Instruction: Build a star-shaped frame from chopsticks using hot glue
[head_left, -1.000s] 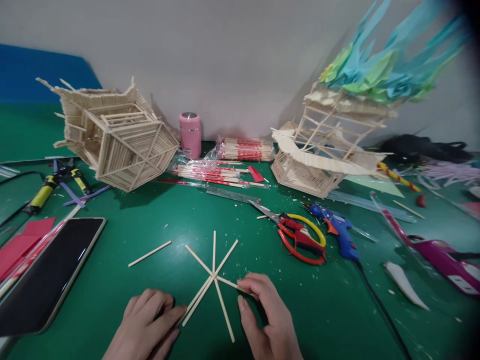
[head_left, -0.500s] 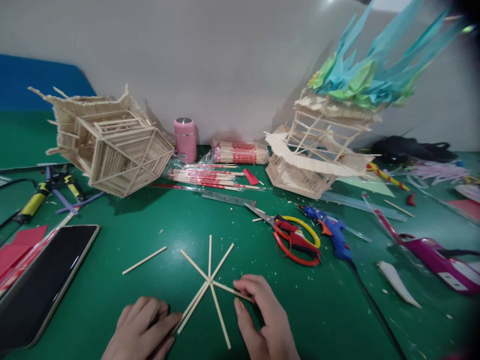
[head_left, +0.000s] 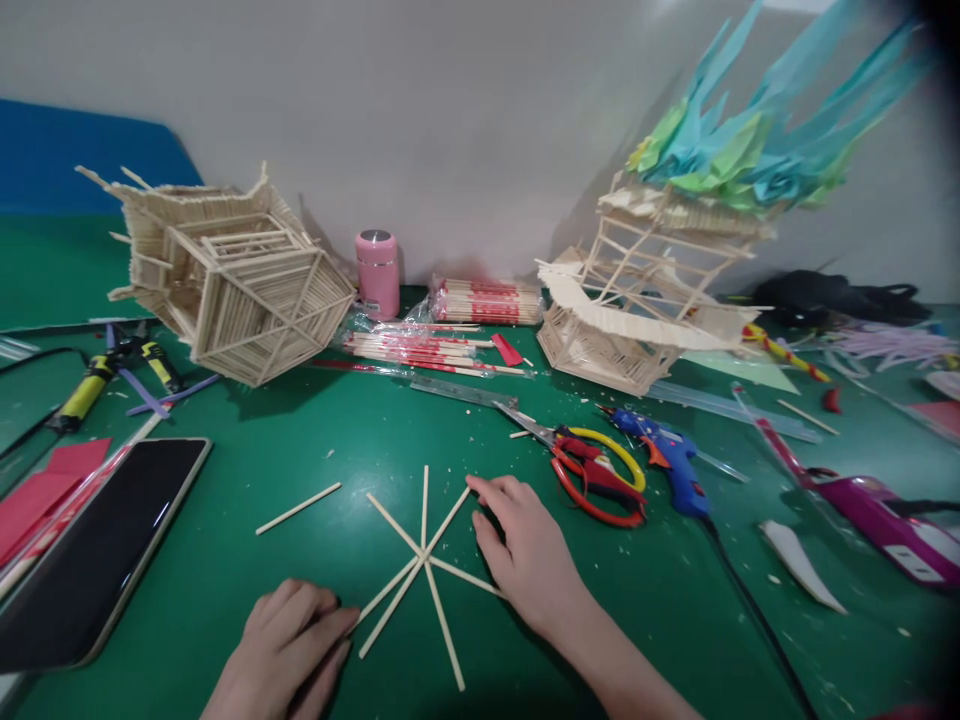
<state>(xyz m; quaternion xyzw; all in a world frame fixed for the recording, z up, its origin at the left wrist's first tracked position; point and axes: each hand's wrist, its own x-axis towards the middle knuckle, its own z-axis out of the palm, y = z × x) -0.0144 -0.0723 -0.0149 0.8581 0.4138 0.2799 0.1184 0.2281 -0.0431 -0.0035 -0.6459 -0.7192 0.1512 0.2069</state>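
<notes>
Radiating from one center, thin wooden sticks are laid as a star (head_left: 424,557) flat on the green table (head_left: 225,590), in the near middle, between the two hands. The outer end of one lower-left arm (head_left: 390,590) is covered by the fingertips of the left hand (head_left: 289,640); whether that end is pinched or only pressed cannot be told. The tip of the upper-right arm (head_left: 448,518) is touched by the index finger of the right hand (head_left: 525,540). The right thumb is held apart from that finger, so no closed grip is formed. The end of the lower-right arm (head_left: 466,577) is met by the edge of the same hand.

Open table is left beyond the star, up to the edge of the clear ruler (head_left: 461,390). To the left, this room is interrupted only by a loose stick (head_left: 298,508), set well apart from the star. The outer left side is bounded by the long edge of the phone (head_left: 105,550). On the right, clearance is narrower: the handles of the scissors (head_left: 592,462) are located near the right hand, with the blue glue gun (head_left: 675,465) just beside them. Bare surface is found between the right forearm and the black cable (head_left: 750,595).
</notes>
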